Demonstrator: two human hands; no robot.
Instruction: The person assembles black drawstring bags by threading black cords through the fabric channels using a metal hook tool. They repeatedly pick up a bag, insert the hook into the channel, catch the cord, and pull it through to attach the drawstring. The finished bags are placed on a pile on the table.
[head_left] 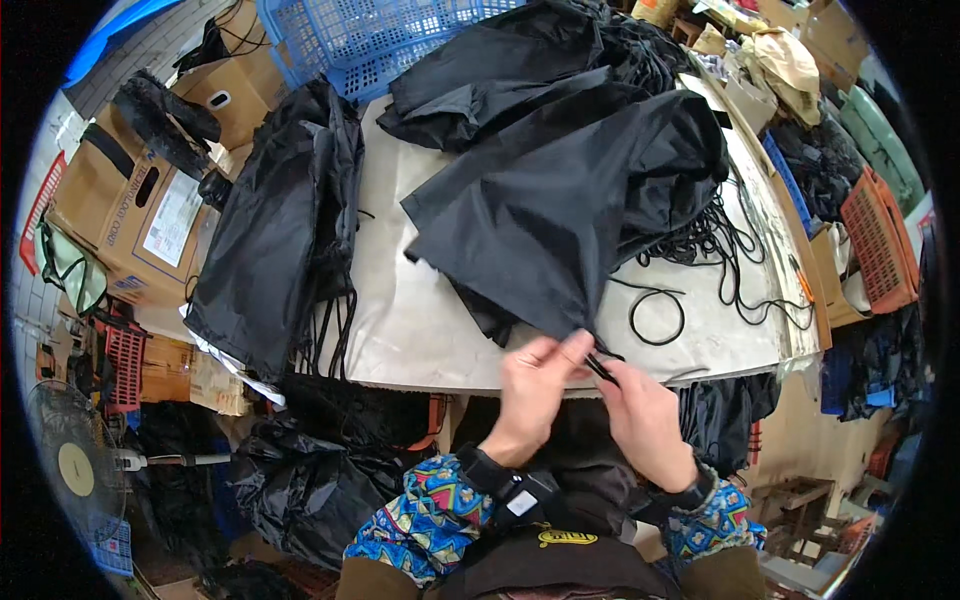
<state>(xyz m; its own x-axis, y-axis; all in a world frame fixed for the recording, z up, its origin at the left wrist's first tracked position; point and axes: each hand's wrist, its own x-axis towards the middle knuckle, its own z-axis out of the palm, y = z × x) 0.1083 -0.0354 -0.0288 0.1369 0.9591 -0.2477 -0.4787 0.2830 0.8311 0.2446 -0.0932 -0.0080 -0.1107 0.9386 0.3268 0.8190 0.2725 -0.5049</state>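
Observation:
A black fabric bag (540, 200) lies spread over the pale tabletop, its near corner drawn toward me. My left hand (535, 390) pinches that corner between thumb and fingers at the table's near edge. Close beside it, my right hand (645, 415) is closed on a thin black stick-like piece (600, 369); whether it is a tool or a stiff cord end I cannot tell. The fingertips of both hands almost meet there. Just beyond my right hand, a loop of black cord (657, 317) rests on the table.
More black bags are piled (500, 80) at the back, before a blue plastic basket (350, 40). A stack of black bags (280, 230) with hanging cords covers the table's left side. Tangled cords (705, 240) lie right. Cardboard boxes (130, 210) and a fan (75, 470) stand left.

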